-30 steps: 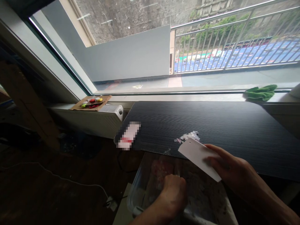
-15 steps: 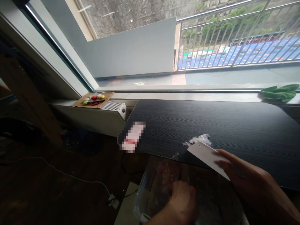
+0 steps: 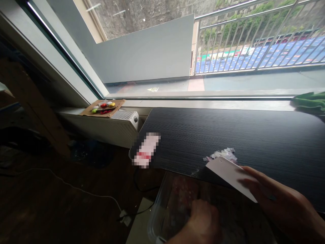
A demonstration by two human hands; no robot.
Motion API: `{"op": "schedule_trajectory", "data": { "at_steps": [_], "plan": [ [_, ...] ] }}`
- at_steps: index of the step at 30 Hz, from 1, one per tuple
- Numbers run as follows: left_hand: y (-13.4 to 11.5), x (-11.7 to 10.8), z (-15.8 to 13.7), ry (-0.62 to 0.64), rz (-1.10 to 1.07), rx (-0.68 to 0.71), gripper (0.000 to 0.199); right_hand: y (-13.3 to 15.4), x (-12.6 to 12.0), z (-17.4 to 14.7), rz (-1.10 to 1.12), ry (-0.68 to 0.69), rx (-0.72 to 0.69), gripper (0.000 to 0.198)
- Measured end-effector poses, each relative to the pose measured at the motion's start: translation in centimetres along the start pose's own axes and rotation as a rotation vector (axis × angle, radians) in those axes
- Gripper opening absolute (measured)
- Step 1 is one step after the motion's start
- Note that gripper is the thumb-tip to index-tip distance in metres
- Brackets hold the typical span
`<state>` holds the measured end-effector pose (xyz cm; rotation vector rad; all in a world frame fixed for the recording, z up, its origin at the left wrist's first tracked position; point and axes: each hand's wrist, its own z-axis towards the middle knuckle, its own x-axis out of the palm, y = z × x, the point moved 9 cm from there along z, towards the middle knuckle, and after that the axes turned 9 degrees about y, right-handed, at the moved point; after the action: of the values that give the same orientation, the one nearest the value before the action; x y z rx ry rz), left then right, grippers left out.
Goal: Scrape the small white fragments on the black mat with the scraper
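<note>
My right hand (image 3: 281, 198) pinches a stiff white card (image 3: 230, 174) with a small hole near its far end, thumb against its face. The card is tilted over the front edge of the black table (image 3: 182, 135). Just beyond its tip lies a pile of small whitish scraps (image 3: 224, 154), some with pinkish edges; whether the card touches them I cannot tell. Lower down, my left hand (image 3: 204, 217) is inside a clear plastic box (image 3: 156, 217), its fingers curled. Shadow hides the fingertips and whatever they hold. Pinkish contents show dimly in the box.
A blurred-out pink and white item (image 3: 146, 150) lies at the table's left end. Cardboard with small colourful pieces (image 3: 105, 106) rests by the radiator (image 3: 125, 117). Green cloth (image 3: 309, 101) sits on the sill at right. A white cable (image 3: 76, 189) crosses the dark floor.
The whole view has shifted slightly, so most things appear a little farther right. The right hand still holds the card, and the left hand stays in the box.
</note>
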<state>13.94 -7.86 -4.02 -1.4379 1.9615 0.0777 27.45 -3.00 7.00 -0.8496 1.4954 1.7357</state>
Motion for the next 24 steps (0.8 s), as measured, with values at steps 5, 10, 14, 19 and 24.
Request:
{"op": "schedule_trajectory", "data": {
  "at_steps": [5, 10, 14, 19, 24],
  "plan": [
    [0.2, 0.2, 0.2, -0.033, 0.003, -0.004, 0.026, -0.3, 0.0, 0.1, -0.010, 0.011, 0.009, 0.038],
    [0.5, 0.3, 0.6, -0.119, -0.003, -0.007, 0.028, -0.7, 0.1, 0.4, -0.060, 0.060, -0.122, 0.037],
    [0.8, 0.8, 1.0, -0.129, -0.010, 0.007, 0.030, -1.1, 0.1, 0.6, -0.090, 0.048, -0.149, 0.038],
    [1.1, 1.2, 1.3, -0.143, -0.028, 0.005, 0.030, -0.9, 0.1, 0.7, -0.087, 0.045, -0.141, 0.036],
    [0.9, 1.0, 1.3, -0.143, -0.007, -0.007, 0.030, -0.8, 0.2, 0.5, -0.078, 0.062, -0.187, 0.039]
  ]
}}
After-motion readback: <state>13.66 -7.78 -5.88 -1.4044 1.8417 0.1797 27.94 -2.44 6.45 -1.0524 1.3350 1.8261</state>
